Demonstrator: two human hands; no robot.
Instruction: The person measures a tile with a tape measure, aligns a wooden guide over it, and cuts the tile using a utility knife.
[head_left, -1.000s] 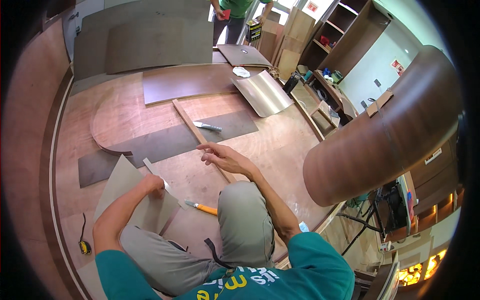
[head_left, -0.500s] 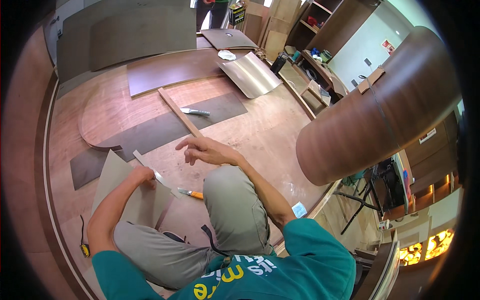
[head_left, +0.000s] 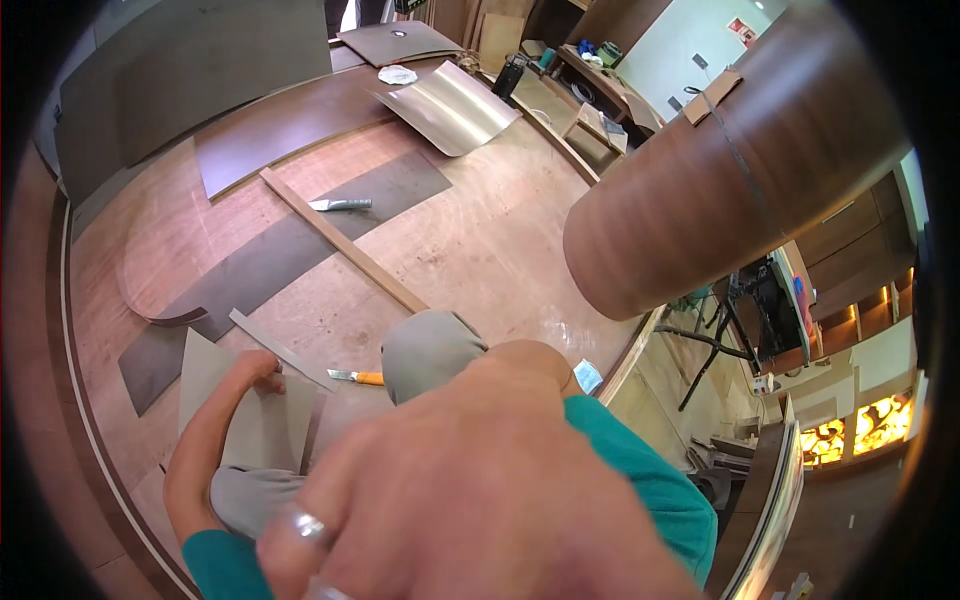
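Note:
My left hand (head_left: 262, 369) is closed at the upper edge of a beige-grey sheet (head_left: 235, 415), which stands slanted in front of my left leg. Beyond that edge lies a thin pale strip (head_left: 280, 348). An orange-handled utility knife (head_left: 357, 377) rests on the board, beside my raised knee (head_left: 430, 350). My right hand (head_left: 470, 490) is large and blurred close to the camera, with silver rings on it; its fingertips are hidden or out of the picture.
A long wooden batten (head_left: 340, 240) crosses a dark flat strip (head_left: 265, 262), with a second knife (head_left: 342, 204) beside it. A shiny metallic sheet (head_left: 450, 108) and brown panels lie farther back. At right a big brown roll (head_left: 690, 200) juts over the board (head_left: 480, 240).
My right hand has risen from above my knee to close before the camera. My left hand stays at the sheet's edge. The view has shifted, moving the scene up and left.

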